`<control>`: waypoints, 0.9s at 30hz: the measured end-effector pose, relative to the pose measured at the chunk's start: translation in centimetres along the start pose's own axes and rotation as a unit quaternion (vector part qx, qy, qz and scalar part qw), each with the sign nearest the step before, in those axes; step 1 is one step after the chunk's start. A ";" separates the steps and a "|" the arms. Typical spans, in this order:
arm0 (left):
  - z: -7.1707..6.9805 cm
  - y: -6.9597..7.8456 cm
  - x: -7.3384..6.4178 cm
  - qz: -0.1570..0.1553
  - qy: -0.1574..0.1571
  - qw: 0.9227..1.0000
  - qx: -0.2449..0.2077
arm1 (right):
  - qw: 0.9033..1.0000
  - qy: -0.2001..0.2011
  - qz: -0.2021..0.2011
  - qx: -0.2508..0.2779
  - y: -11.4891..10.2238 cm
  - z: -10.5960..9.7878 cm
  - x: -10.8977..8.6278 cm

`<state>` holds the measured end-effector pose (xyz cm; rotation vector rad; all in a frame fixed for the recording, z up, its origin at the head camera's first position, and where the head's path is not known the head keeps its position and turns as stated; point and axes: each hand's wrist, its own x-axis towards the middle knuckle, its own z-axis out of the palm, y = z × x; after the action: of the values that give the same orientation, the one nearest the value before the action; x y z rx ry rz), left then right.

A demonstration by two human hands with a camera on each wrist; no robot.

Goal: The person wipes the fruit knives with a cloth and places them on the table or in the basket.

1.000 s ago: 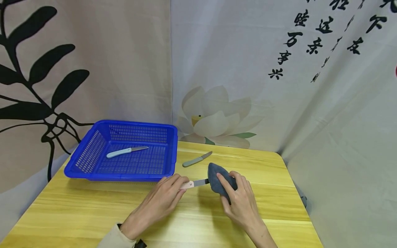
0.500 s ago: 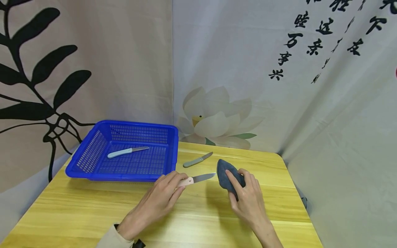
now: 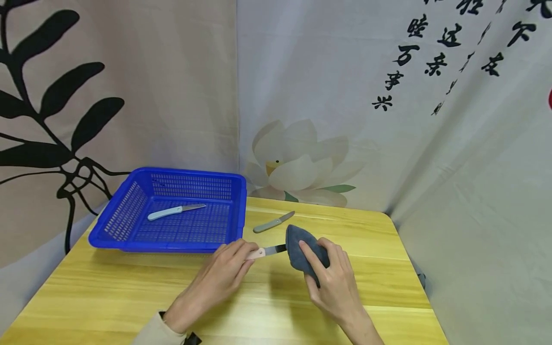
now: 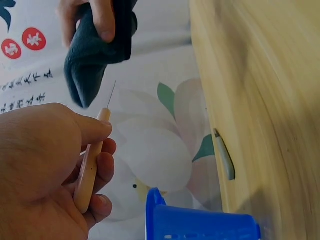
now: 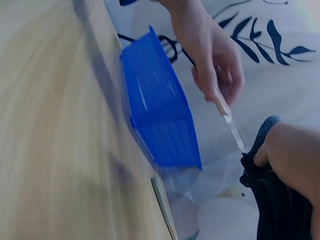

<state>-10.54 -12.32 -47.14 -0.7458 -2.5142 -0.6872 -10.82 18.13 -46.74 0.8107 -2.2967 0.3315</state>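
My left hand (image 3: 213, 280) grips the pale pink handle of a small knife (image 3: 257, 253), its blade pointing right. In my right hand (image 3: 336, 278) is a folded dark blue-grey cloth (image 3: 302, 249), pinched between thumb and fingers. The cloth covers the tip end of the blade in the head view. Seen from the left wrist, the cloth (image 4: 87, 65) hangs just beyond the thin blade, and the handle (image 4: 90, 172) lies across my curled fingers. From the right wrist, the blade (image 5: 235, 134) runs up to the cloth's edge.
A blue plastic basket (image 3: 168, 249) stands on the left of the wooden table (image 3: 129, 297), with a light blue-handled knife (image 3: 172, 211) inside. Right of the basket lies a grey-green-handled knife (image 3: 273, 222). Printed curtains (image 3: 302, 86) hang behind the table.
The cloth moved right, off the blade tip, half a second ago. Now it has come back left over the blade's end. My left hand stays nearly in place with the knife.
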 end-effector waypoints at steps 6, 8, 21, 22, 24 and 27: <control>0.3 0.4 0.2 0.015 0.001 1.000 -0.004 | 0.999 -0.023 -0.025 -0.003 -1.8 0.7 0.4; 0.3 0.5 0.2 0.020 0.001 1.000 -0.006 | 0.999 -0.027 -0.033 -0.008 -2.2 1.0 0.4; 0.4 0.6 0.0 0.036 0.010 0.999 -0.007 | 0.999 -0.024 -0.031 -0.036 -1.6 1.6 0.2; 0.4 0.5 0.0 0.037 0.011 0.999 -0.007 | 0.999 -0.027 -0.029 -0.038 -1.5 1.7 0.1; 0.5 0.5 -0.1 0.038 0.011 0.999 -0.008 | 0.998 -0.033 -0.024 -0.042 -1.2 1.7 0.0; 0.5 0.5 -0.1 0.037 0.012 0.999 -0.007 | 0.998 -0.038 -0.017 -0.044 -0.8 1.8 -0.2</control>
<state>-10.33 -11.74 -47.42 -0.8270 -2.4493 -0.6856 -11.11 16.83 -48.22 0.8305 -2.3470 0.1867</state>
